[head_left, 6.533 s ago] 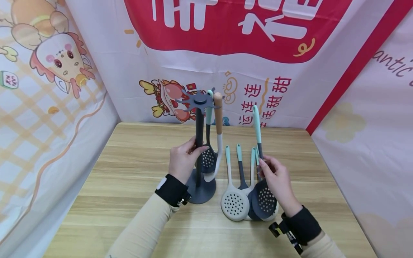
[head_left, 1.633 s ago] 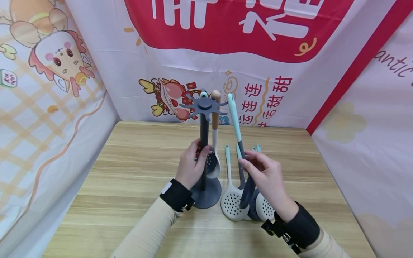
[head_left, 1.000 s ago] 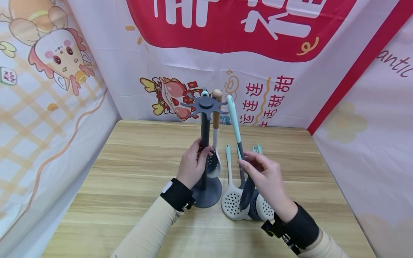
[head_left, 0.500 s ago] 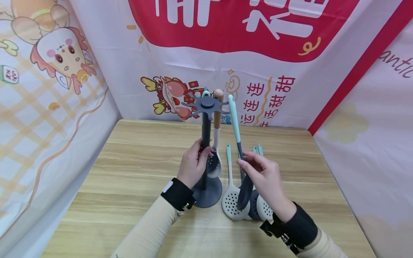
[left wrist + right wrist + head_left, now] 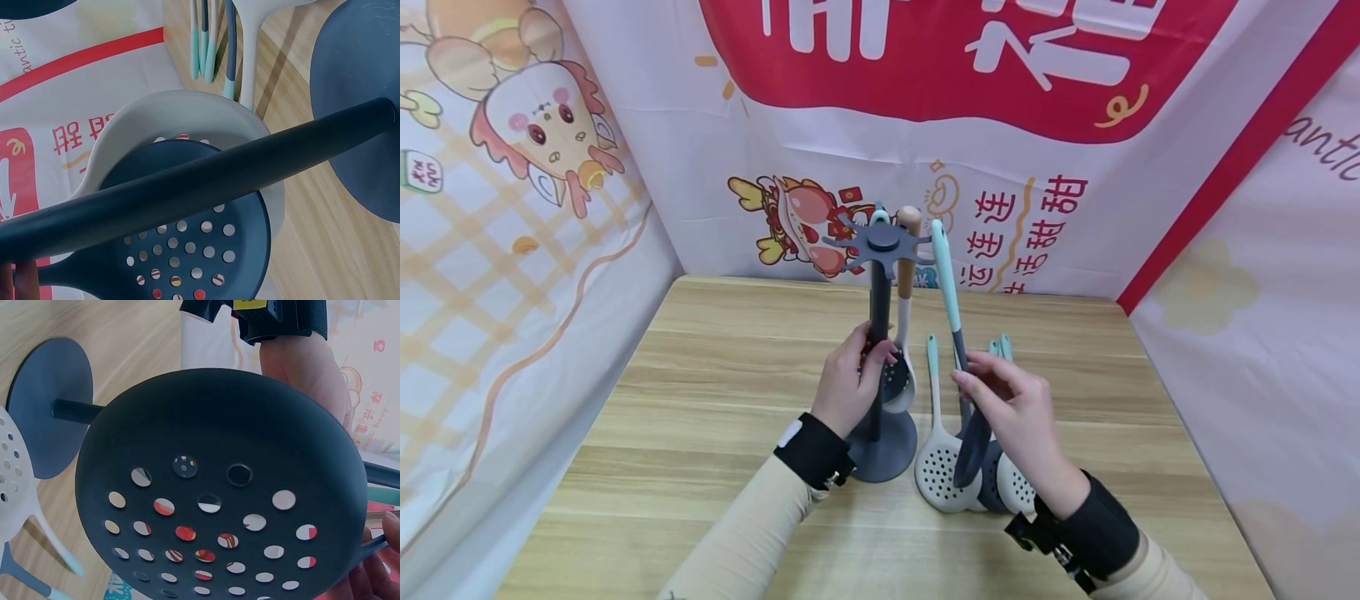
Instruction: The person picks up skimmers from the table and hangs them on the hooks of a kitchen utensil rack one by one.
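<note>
My left hand [image 5: 848, 379] grips the post of a dark utensil stand [image 5: 880, 237] that has a hooked top and a round base. From its hooks hang a dark skimmer [image 5: 187, 244] with a mint handle end and, beside it, a white ladle [image 5: 181, 103] with a wooden handle [image 5: 907, 275]. My right hand [image 5: 1018, 408] pinches the dark shaft of another dark skimmer [image 5: 212, 434], held raised and tilted. Its mint handle [image 5: 946, 279] reaches up beside the stand's right hook; whether they touch I cannot tell. In the head view its head appears nearly edge-on.
Right of the stand, several utensils with mint handles lie overlapping on the wooden table [image 5: 700, 400], among them a white skimmer [image 5: 942, 479], a dark utensil head [image 5: 991, 483] and another white perforated head [image 5: 1017, 483]. A printed cloth [image 5: 820, 142] backs the table.
Since the oldest frame, my right hand has brought the skimmer left to the stand and turned its head edge-on. The stand has shifted slightly right and turned. During the last second, almost nothing moves.
</note>
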A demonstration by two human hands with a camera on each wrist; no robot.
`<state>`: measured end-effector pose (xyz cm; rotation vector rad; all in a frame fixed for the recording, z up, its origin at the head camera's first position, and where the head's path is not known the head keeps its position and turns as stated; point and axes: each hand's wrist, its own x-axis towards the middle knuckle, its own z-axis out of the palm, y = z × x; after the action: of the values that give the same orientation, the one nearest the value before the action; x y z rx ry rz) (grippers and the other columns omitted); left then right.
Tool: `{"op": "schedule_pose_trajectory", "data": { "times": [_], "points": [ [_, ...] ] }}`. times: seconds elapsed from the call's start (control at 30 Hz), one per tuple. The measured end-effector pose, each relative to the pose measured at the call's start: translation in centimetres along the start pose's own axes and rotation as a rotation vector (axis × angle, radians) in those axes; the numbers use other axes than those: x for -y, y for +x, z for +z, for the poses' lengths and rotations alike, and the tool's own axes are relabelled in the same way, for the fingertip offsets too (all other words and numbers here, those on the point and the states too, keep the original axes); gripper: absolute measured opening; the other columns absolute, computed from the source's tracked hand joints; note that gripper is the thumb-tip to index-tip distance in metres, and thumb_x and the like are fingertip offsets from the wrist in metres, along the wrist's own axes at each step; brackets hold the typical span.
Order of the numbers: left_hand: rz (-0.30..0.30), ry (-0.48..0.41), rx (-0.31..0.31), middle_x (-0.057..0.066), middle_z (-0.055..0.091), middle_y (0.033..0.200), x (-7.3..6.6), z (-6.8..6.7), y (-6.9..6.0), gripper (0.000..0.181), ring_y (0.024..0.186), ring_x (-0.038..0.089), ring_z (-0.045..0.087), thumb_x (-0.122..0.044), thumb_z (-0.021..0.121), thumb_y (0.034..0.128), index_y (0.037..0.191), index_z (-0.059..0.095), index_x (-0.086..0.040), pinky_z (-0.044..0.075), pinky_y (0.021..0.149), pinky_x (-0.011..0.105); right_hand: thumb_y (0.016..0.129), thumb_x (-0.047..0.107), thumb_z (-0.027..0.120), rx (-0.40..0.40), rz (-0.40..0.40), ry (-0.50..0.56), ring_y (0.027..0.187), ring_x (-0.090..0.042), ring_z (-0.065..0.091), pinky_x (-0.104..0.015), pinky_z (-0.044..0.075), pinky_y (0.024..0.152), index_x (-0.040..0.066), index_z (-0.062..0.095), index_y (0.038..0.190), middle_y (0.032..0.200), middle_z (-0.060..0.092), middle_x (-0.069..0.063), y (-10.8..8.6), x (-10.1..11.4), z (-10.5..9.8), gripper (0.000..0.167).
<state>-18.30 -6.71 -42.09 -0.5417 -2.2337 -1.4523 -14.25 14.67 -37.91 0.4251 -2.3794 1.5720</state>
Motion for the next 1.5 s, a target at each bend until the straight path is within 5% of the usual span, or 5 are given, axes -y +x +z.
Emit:
{"op": "schedule_pose_trajectory", "data": {
  "times": [0.5, 0.73, 1.0, 1.5],
  "points": [
    [-0.005, 0.001, 0.0, 0.014, 0.069, 0.092, -0.1, 0.0, -0.1, 0.024, 0.083, 0.023, 0.069, -0.014, 0.051, 0.1035, 0.121, 0.058, 0.001, 0.059, 0.079, 0.037, 0.091, 0.003, 0.07, 0.002, -0.032, -0.046, 0.074, -0.004, 0.066, -0.019, 0.057, 0.068, -0.001, 0.071, 0.113, 0.091, 0.074, -0.013, -0.3, -0.3, 0.2, 0.023],
    [-0.002, 0.0, -0.001, 0.016, 0.069, 0.093, 0.0, 0.1, -0.1, 0.024, 0.083, 0.024, 0.07, -0.014, 0.051, 0.1036, 0.121, 0.058, 0.0, 0.059, 0.077, 0.037, 0.09, 0.002, 0.07, 0.02, -0.032, -0.016, 0.073, -0.016, 0.069, -0.02, 0.057, 0.068, -0.002, 0.071, 0.115, 0.091, 0.074, -0.013, -0.4, -0.4, 0.6, 0.025],
    [-0.007, 0.001, -0.005, 0.015, 0.069, 0.092, 0.1, 0.1, -0.1, 0.024, 0.082, 0.022, 0.069, -0.015, 0.051, 0.1035, 0.121, 0.058, 0.0, 0.059, 0.077, 0.037, 0.091, 0.003, 0.069, 0.053, -0.04, 0.029, 0.078, -0.002, 0.069, -0.021, 0.058, 0.071, -0.003, 0.07, 0.116, 0.099, 0.075, -0.016, -0.3, -0.3, 1.1, 0.026],
    [0.009, 0.02, -0.023, 0.014, 0.069, 0.091, 0.1, 0.1, 0.0, 0.022, 0.082, 0.024, 0.07, -0.014, 0.052, 0.1032, 0.12, 0.058, 0.0, 0.059, 0.077, 0.038, 0.093, 0.006, 0.067, 0.132, -0.007, 0.04, 0.084, -0.022, 0.074, -0.023, 0.059, 0.075, -0.001, 0.07, 0.119, 0.1, 0.075, -0.014, 0.4, -0.3, 2.5, 0.027]
  ]
}}
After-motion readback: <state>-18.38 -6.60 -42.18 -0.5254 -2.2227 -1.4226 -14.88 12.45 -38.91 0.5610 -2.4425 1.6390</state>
